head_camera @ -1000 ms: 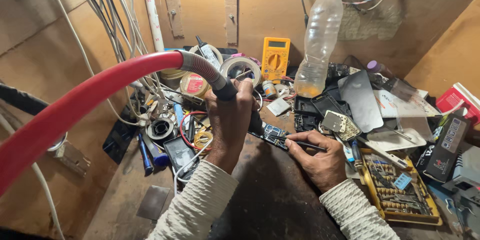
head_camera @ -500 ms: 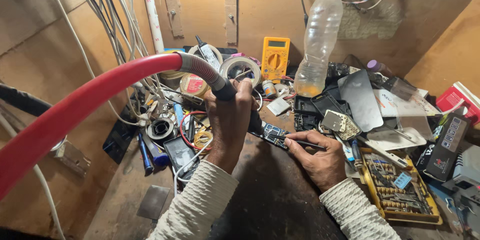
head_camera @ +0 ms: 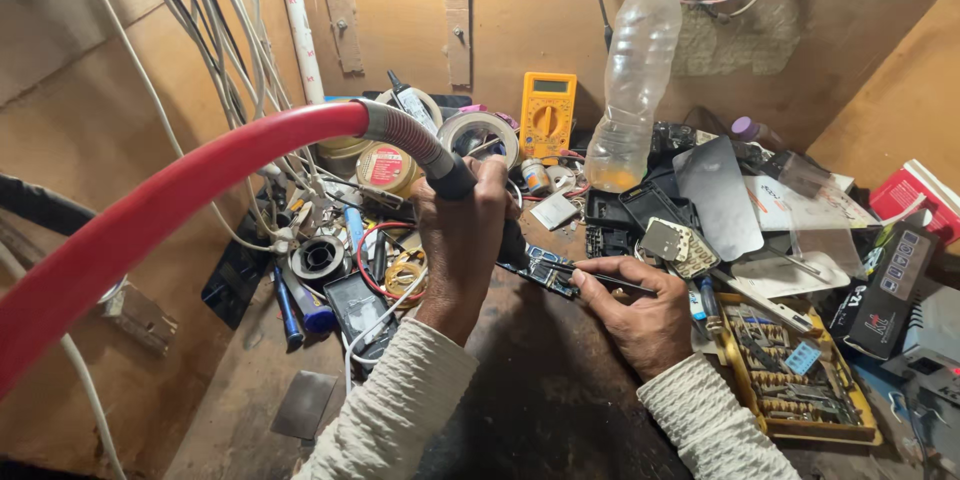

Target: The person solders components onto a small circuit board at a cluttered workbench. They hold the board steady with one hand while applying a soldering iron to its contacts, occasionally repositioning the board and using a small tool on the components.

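Near the table's middle, left hand [head_camera: 462, 240] gripping a hot-air handle [head_camera: 455, 180] on a red hose [head_camera: 180, 195]; right hand [head_camera: 640, 315] pinching tweezers [head_camera: 600, 278] over a blue circuit board [head_camera: 545, 270].

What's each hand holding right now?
Left hand: closed on black tool handle with red hose.
Right hand: pinching thin dark tweezers over blue circuit board.

Small electronics repair workshop: plywood-walled bench [head_camera: 560, 30] crowded with yellow multimeter [head_camera: 547, 115], solder reels [head_camera: 480, 135], screwdriver bit tray [head_camera: 790, 375], circuit board [head_camera: 548, 270], phone parts [head_camera: 675, 240]; cables [head_camera: 200, 30] hung along wall.
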A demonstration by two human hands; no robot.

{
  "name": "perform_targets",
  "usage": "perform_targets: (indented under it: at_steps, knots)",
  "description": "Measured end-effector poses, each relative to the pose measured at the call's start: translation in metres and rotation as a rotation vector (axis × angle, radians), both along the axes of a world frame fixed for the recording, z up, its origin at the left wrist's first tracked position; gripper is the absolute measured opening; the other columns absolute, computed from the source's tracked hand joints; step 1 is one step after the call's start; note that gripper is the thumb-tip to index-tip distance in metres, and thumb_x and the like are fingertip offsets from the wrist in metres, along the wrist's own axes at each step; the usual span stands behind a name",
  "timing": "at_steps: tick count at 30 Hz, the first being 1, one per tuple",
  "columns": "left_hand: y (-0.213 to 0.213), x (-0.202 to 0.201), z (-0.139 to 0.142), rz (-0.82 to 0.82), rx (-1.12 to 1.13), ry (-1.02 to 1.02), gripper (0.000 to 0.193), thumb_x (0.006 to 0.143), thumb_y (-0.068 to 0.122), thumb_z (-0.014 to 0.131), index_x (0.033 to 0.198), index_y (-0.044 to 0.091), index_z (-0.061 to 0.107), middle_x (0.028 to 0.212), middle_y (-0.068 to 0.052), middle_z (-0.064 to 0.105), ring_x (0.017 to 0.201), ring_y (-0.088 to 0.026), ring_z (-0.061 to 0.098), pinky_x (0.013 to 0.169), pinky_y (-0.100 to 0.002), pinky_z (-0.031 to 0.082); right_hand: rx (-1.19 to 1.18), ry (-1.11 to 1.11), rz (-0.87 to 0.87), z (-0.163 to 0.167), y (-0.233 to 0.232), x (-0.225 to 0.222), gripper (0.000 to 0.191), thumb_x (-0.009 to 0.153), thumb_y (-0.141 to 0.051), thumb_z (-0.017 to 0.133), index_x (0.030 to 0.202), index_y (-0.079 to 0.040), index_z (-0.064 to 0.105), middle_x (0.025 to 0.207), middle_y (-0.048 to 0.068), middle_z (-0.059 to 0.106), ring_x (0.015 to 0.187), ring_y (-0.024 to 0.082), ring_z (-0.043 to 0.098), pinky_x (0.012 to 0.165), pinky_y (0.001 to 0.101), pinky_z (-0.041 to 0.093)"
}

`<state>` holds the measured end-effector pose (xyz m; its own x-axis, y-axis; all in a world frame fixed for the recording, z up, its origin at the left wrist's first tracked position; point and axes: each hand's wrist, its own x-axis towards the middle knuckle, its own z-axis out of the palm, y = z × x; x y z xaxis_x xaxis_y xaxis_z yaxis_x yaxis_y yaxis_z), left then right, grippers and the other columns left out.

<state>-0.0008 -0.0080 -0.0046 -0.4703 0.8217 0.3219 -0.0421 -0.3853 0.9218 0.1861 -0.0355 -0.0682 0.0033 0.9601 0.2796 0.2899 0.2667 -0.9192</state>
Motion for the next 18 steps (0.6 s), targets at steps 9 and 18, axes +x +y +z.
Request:
perform_targets:
  at_steps: [9,18]
  knots:
    - [0.0015,-0.0040,0.0005,0.022,0.021,0.034,0.028,0.087,0.013,0.065,0.060,0.004,0.064,0.052,-0.004,0.064,0.047,-0.011,0.062,0.051,-0.030,0.051,0.042,-0.014,0.001,-0.0015,-0.0007,0.0008,0.015,0.085,-0.010,0.078,0.098,-0.002,0.081,0.083,0.004,0.079,0.069,0.007,0.072,0.061,0.0207,0.056]
    - [0.0017,-0.0003,0.0062,0.015,0.024,-0.009,0.028,0.087,0.012,0.064,0.060,0.004,0.061,0.052,-0.004,0.063,0.046,-0.012,0.061,0.049,-0.031,0.050,0.064,-0.060,-0.028,-0.0021,-0.0001,0.0007,0.014,0.084,-0.011,0.079,0.096,-0.003,0.081,0.080,0.005,0.080,0.068,0.007,0.074,0.060,0.0207,0.057]
